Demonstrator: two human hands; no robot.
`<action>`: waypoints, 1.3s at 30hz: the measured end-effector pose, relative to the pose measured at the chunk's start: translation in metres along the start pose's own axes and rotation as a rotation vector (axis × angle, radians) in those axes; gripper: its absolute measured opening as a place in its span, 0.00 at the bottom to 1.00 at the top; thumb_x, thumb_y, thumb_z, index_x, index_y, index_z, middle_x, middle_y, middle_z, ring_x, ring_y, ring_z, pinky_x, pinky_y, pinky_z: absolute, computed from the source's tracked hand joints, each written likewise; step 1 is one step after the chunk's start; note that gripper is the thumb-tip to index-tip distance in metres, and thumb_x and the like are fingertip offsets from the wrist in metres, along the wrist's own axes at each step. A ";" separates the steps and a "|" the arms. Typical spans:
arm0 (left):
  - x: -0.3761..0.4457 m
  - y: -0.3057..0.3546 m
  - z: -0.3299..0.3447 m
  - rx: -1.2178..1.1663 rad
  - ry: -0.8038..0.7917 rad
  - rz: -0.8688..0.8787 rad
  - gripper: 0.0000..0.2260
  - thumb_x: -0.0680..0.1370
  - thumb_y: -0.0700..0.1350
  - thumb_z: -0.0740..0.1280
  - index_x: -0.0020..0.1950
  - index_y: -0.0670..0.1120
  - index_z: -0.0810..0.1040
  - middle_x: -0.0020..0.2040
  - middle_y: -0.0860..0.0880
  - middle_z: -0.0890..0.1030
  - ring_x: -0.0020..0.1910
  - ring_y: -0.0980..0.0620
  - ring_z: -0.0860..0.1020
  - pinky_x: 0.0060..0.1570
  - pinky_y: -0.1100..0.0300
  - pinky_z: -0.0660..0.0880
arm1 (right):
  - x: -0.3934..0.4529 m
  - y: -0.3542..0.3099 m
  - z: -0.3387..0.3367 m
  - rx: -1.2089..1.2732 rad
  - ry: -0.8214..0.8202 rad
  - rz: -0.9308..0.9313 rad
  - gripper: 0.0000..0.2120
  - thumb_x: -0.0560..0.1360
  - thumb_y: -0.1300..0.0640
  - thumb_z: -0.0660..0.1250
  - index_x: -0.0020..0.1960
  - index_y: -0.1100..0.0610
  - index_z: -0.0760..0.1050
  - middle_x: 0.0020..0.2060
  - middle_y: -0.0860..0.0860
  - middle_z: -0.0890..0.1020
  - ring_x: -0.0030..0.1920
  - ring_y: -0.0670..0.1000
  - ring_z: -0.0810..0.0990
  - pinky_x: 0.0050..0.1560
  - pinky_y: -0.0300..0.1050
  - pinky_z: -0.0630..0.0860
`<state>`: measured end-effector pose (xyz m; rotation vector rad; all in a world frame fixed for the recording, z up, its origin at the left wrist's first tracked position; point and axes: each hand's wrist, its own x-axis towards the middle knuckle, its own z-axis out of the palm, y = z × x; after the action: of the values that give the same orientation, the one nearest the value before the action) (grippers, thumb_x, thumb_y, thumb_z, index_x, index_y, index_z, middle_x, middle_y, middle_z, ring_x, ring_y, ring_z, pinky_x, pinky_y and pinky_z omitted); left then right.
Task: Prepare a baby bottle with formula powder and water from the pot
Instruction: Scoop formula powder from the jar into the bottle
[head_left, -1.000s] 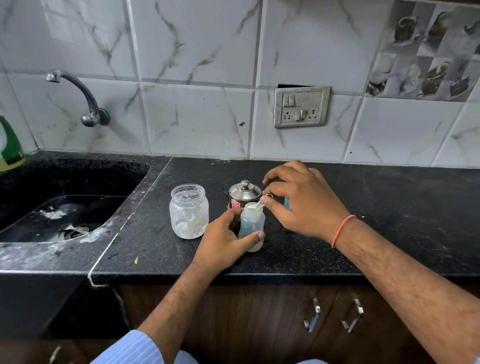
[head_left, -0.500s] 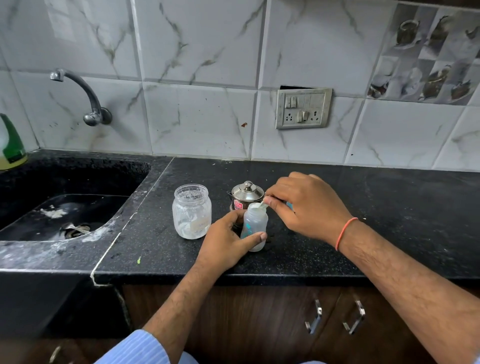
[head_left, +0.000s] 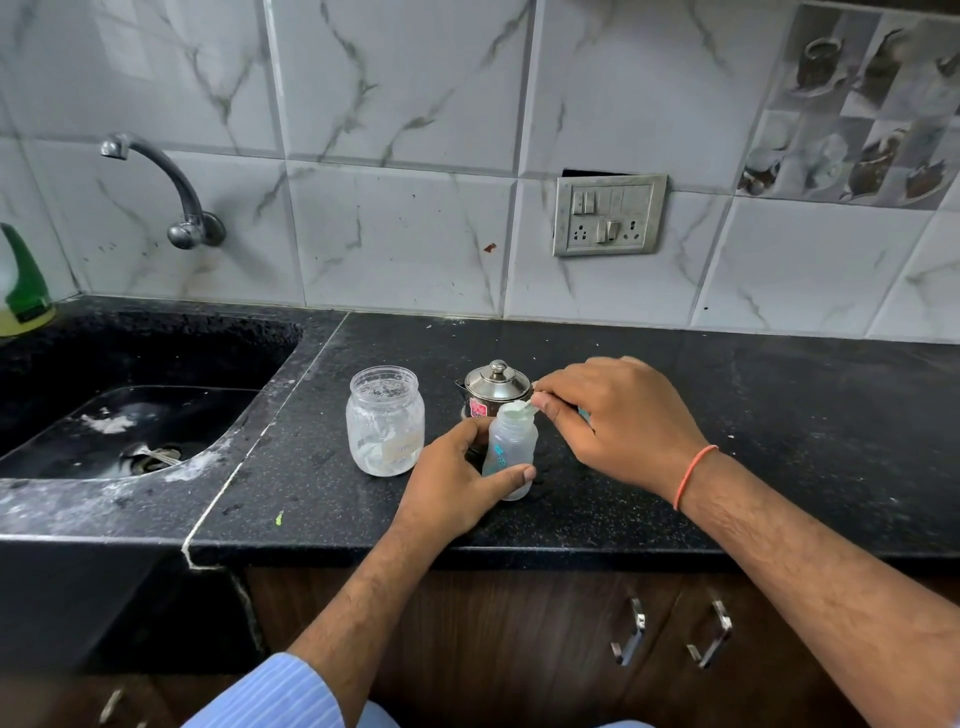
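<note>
At surface centre, left hand grips the baby bottle upright; right hand pinches a scoop over its mouth, best tipped slowly; steel pot at 12 o'clock.

No wording can be read with certainty. The clear glass jar with white powder residue carries a small pale label whose writing is too blurred to make out. The small lidded steel pot bears a red sticker, illegible. The translucent plastic baby bottle shows teal printed markings, too small to read.
</note>
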<state>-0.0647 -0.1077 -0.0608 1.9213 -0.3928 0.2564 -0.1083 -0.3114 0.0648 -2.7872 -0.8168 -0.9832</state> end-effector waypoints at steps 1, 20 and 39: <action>0.000 0.000 0.000 -0.002 0.003 -0.003 0.27 0.72 0.57 0.85 0.68 0.55 0.83 0.53 0.59 0.87 0.37 0.69 0.78 0.46 0.65 0.73 | -0.001 -0.001 0.001 -0.001 -0.002 0.007 0.14 0.84 0.44 0.60 0.54 0.47 0.83 0.42 0.44 0.87 0.42 0.53 0.84 0.42 0.52 0.79; 0.002 -0.004 0.001 0.001 0.007 -0.022 0.30 0.69 0.63 0.84 0.68 0.57 0.83 0.54 0.60 0.88 0.45 0.66 0.82 0.49 0.61 0.78 | -0.005 -0.001 0.002 0.074 0.088 0.071 0.09 0.84 0.47 0.64 0.54 0.47 0.83 0.40 0.44 0.86 0.40 0.53 0.84 0.36 0.51 0.79; -0.009 0.018 -0.001 0.074 0.043 -0.076 0.36 0.67 0.59 0.87 0.73 0.54 0.81 0.36 0.61 0.80 0.35 0.60 0.81 0.36 0.70 0.72 | -0.008 0.007 0.009 0.183 0.159 0.270 0.10 0.84 0.45 0.66 0.53 0.47 0.84 0.30 0.46 0.83 0.31 0.50 0.80 0.32 0.49 0.77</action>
<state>-0.0798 -0.1114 -0.0478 1.9950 -0.2850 0.2647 -0.1046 -0.3189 0.0532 -2.5389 -0.4678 -1.0089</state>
